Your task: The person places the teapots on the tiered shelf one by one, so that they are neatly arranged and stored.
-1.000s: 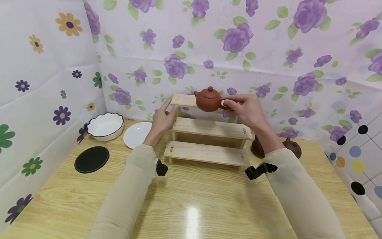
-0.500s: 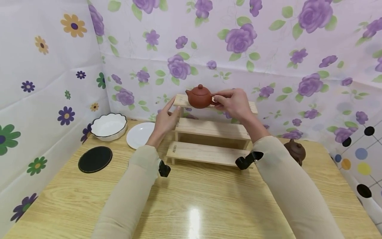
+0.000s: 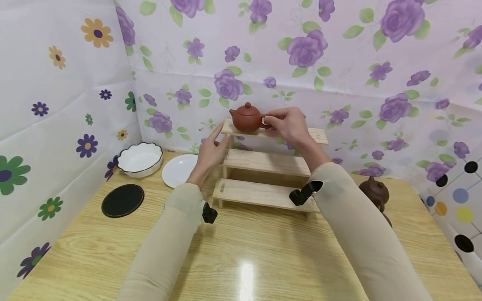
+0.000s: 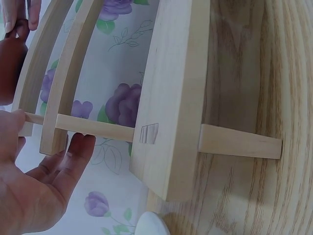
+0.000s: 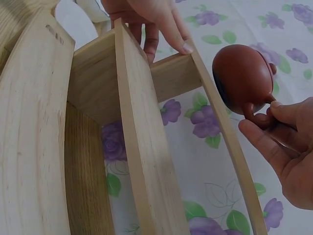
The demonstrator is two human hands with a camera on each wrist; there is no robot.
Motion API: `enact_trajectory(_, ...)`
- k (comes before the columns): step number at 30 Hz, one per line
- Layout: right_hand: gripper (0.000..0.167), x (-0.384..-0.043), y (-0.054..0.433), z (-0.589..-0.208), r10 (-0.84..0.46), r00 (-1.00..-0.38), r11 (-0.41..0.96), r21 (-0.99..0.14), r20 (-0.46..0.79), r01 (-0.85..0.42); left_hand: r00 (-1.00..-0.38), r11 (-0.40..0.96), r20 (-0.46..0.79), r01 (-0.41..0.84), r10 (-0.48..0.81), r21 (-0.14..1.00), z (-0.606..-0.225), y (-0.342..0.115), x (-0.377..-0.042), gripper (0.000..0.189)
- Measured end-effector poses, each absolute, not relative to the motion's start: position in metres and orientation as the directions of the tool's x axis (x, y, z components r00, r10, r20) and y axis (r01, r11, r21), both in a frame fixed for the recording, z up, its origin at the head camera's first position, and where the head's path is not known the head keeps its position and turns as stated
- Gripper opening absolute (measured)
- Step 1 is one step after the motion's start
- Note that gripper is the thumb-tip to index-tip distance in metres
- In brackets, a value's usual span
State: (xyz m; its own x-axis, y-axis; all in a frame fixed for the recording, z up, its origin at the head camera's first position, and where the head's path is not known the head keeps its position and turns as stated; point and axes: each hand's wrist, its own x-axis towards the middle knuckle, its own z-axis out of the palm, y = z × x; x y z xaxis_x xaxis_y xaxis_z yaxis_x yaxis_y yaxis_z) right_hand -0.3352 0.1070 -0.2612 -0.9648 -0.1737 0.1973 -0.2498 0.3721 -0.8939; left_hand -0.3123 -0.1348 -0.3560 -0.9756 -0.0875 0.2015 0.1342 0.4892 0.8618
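Observation:
A reddish-brown clay teapot (image 3: 246, 118) is upright at the left part of the top board of a three-tier wooden shelf rack (image 3: 260, 161); whether its base touches the board I cannot tell. My right hand (image 3: 289, 124) pinches the teapot's handle between thumb and fingers, clearer in the right wrist view, where the teapot (image 5: 242, 78) lies close beside the board's edge. At the rack's left end, my left hand (image 3: 211, 154) holds the top tier. In the left wrist view, the thumb of this hand (image 4: 32, 196) lies by the top board and its fingers reach behind the upright.
To the left on the wooden table (image 3: 211, 259) are a scalloped white bowl (image 3: 140, 159), a white plate (image 3: 180, 170) and a black round mat (image 3: 122, 200). Dark brown teapots (image 3: 375, 190) stand at the right, partly hidden by my right sleeve. A flowered cloth wall (image 3: 263, 50) rises behind.
My right hand has carried the reddish-brown teapot leftward and back, from in front of the top board to over its left part. My left hand has stayed at the rack's left end.

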Motion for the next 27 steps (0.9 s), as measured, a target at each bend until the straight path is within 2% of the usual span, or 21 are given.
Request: enact_trajectory(27, 0.026, -0.35, 0.1, -0.264, -0.186, -0.974, 0.404, -0.893, 0.132, -0.198, -0.974, 0.472, 0.211, 0.148, -0.081, 0.869, -0.359, -0.136, -0.312, 0.058)
